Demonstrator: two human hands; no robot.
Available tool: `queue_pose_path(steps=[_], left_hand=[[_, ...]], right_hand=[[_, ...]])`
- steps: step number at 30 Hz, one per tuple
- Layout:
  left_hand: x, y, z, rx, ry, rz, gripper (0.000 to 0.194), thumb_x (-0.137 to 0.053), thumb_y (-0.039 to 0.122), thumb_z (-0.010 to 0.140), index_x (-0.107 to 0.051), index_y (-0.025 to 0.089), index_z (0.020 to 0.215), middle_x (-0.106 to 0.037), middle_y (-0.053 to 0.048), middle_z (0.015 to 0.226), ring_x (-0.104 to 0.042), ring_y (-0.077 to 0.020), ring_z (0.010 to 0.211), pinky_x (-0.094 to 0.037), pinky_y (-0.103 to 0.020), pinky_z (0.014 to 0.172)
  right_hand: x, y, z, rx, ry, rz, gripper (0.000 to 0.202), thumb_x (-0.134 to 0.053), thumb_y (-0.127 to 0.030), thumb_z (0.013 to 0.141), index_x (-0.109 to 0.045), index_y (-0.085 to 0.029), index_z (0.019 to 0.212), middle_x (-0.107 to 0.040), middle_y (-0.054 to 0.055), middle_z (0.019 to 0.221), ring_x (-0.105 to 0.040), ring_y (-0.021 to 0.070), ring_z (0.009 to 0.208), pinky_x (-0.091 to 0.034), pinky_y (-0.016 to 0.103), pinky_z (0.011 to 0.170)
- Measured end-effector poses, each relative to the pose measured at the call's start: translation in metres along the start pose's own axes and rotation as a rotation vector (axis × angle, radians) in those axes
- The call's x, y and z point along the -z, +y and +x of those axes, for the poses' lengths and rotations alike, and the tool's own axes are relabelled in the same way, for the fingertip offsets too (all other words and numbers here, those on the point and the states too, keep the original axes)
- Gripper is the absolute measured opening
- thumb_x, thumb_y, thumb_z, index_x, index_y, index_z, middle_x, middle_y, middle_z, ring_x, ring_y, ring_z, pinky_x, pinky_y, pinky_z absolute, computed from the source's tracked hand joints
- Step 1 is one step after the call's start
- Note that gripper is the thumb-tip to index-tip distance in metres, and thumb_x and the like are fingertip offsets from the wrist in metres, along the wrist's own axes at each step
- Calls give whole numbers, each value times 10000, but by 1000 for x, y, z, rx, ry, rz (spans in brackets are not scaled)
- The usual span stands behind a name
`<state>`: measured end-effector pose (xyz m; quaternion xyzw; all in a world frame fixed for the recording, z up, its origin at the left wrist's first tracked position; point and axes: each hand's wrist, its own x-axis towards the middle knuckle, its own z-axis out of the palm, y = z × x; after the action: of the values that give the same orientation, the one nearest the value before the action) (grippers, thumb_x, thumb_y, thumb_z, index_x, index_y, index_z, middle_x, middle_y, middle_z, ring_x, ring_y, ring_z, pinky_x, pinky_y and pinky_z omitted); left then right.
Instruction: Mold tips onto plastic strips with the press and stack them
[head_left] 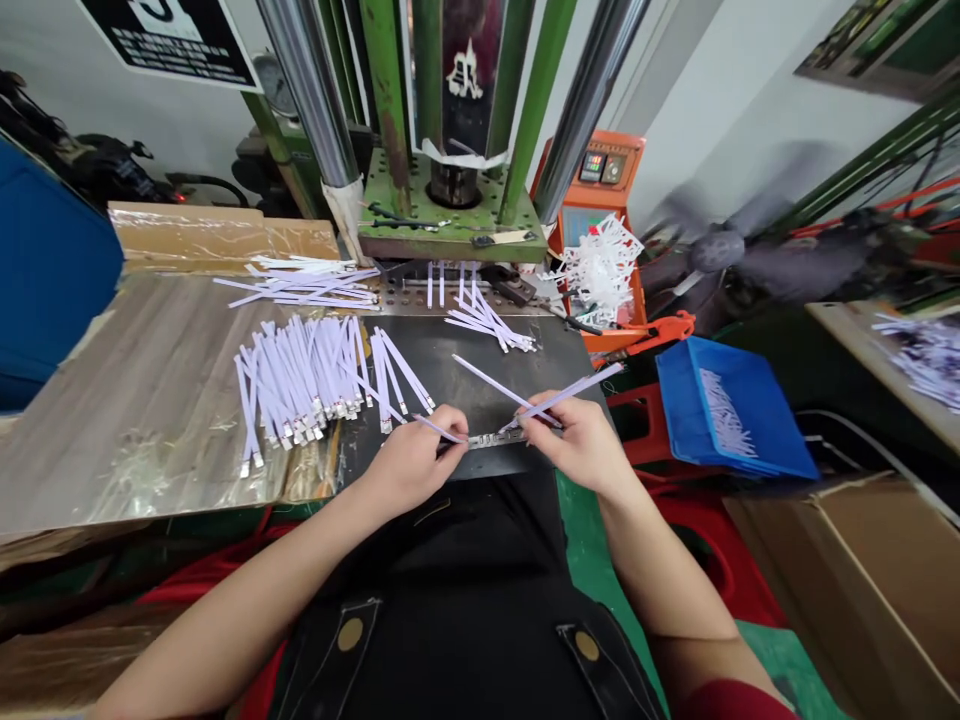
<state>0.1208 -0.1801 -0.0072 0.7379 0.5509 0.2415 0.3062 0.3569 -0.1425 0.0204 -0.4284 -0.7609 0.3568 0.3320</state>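
Note:
A narrow slotted metal bar [495, 439] spans the gap between my hands at the front edge of the dark work surface [480, 385]. My left hand [420, 455] is closed in a pinch at the bar's left end, and a thin pale lilac strip [439, 428] runs under its fingertips. Between the thumb and fingers of my right hand [577, 440] are pale flat strips [577, 388], crossing one another at the bar's right end. Another strip [484, 377] slants up and left from there. My fingers hide how the strips meet the bar.
Many finished-looking strips [300, 375] with small metal ends lie left; more strips [487, 315] lie ahead. A green press [450, 235] stands behind. White scraps [600, 270] top an orange control box [626, 160]. Rightward are a blue bin [780, 440] and a spinning fan [720, 245].

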Motion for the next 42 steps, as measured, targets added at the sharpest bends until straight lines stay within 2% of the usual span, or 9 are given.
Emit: queue_pose_path(steps=[4,7,14,18,22,25,31,37,42], left_hand=[[6,14,7,-11,-129,144,176,-478,234,867,-501,239,1042,-704,16,889,-672,-182,813,-445,-260,695],[2,18,8,0,-185,260,157,-486,252,881,-519,236,1034,-693,3,848,-660,-192,740,-437,-261,654],[-6,1,-3,-112,62,100,162,-429,328,941,-551,222,960,-660,-17,878,-646,-155,772,-474,-246,707],[-1,5,-1,-65,-19,125,125,-424,303,916,-523,227,914,-627,9,811,-612,-142,669,-439,-245,641],[5,16,3,-66,-115,191,110,-399,250,915,-495,228,963,-631,8,811,-623,-151,672,-416,-249,621],[6,20,5,-66,-149,247,133,-411,229,895,-500,232,995,-649,2,829,-633,-164,697,-411,-251,614],[6,15,3,-62,-157,278,153,-387,260,920,-492,232,1028,-668,-8,879,-654,-177,728,-407,-257,613],[9,14,0,-71,-128,314,114,-381,287,948,-478,244,990,-628,28,758,-605,-165,590,-346,-263,551],[6,17,6,-125,-77,267,107,-427,194,896,-445,247,988,-671,39,854,-657,-158,698,-379,-241,583]], right_hand=[[1,1,0,212,18,-138,111,-558,-194,922,-666,-185,897,-717,52,902,-665,174,764,-524,274,711],[2,0,-3,265,6,-214,121,-517,-178,947,-634,-190,919,-700,60,887,-659,190,799,-526,300,735],[-8,-8,-19,286,-61,-229,141,-455,-125,959,-572,-200,979,-652,70,907,-621,196,816,-523,316,745],[-13,-6,-27,271,-62,-274,159,-444,-112,956,-571,-185,1020,-654,100,944,-628,224,852,-544,354,757],[-1,1,-27,285,-58,-278,224,-423,-85,975,-602,-180,1071,-681,100,989,-655,218,895,-556,347,786],[8,9,-22,266,0,-244,197,-469,-103,984,-643,-192,1009,-712,66,939,-673,196,848,-548,334,812],[0,21,-16,179,30,-151,151,-555,-156,972,-689,-213,932,-739,26,886,-685,178,793,-531,290,777],[-8,22,-23,351,20,-239,202,-467,-121,990,-662,-164,1018,-715,86,925,-645,208,825,-529,340,779],[-7,30,-24,399,29,-324,220,-479,-105,982,-679,-157,1059,-705,102,949,-615,236,884,-527,386,803]])
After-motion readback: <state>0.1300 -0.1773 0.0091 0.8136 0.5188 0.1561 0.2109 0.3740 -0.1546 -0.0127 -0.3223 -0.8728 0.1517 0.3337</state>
